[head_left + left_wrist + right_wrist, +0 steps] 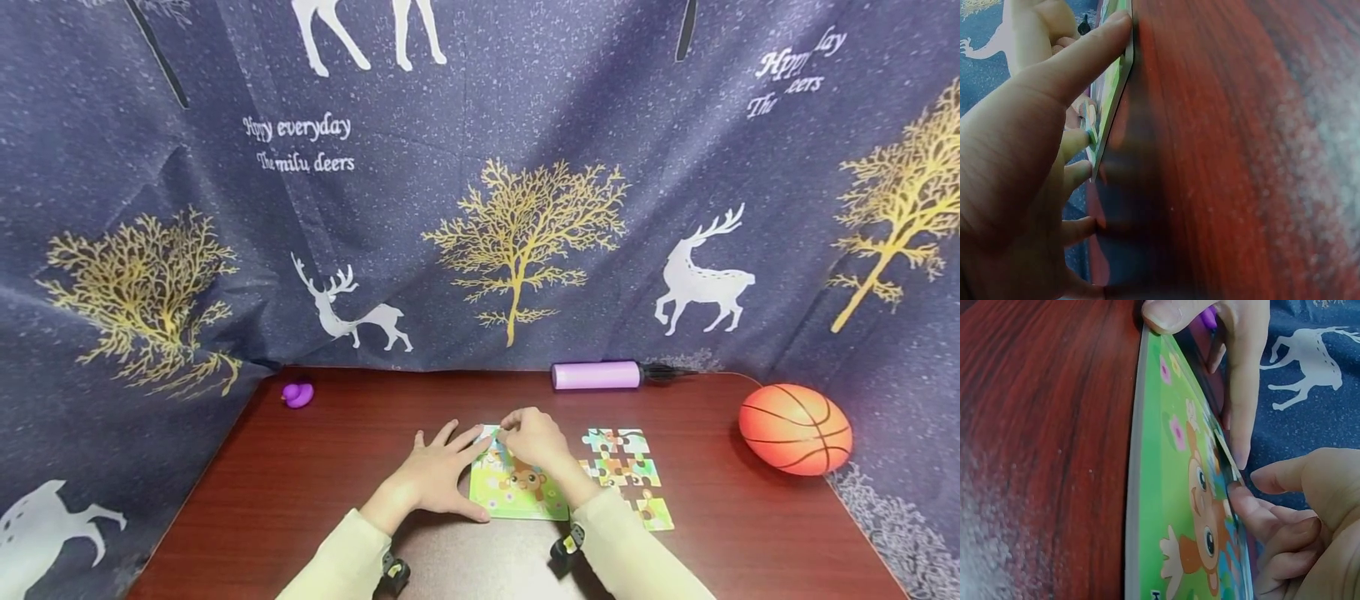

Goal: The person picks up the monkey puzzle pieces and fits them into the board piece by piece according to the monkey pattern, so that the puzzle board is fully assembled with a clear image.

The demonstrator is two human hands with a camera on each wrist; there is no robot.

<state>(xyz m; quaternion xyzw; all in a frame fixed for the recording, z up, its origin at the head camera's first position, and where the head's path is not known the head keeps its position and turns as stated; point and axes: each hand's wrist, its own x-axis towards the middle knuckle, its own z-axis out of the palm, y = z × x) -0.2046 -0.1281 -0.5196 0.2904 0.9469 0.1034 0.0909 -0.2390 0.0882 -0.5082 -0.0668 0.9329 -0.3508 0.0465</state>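
A green puzzle board (517, 505) with a monkey picture lies on the table. My left hand (437, 477) is spread at its left side, thumb on the near left corner and index fingertip by the far left edge. Over the far part of the board, my right hand (534, 437) has its fingers curled at a small puzzle piece. That piece (1225, 449) stands tilted above the board in the right wrist view, between the left index finger and the right fingertips; the right hand partly hides the contact. Loose puzzle pieces (652, 511) lie right of the board.
A purple duck (298, 395) sits at the table's far left. Near the back edge lies a purple pump (597, 375) with a black end. An orange basketball (796, 429) rests at the right edge. Patterned dark cloth (465, 292) hangs behind the table.
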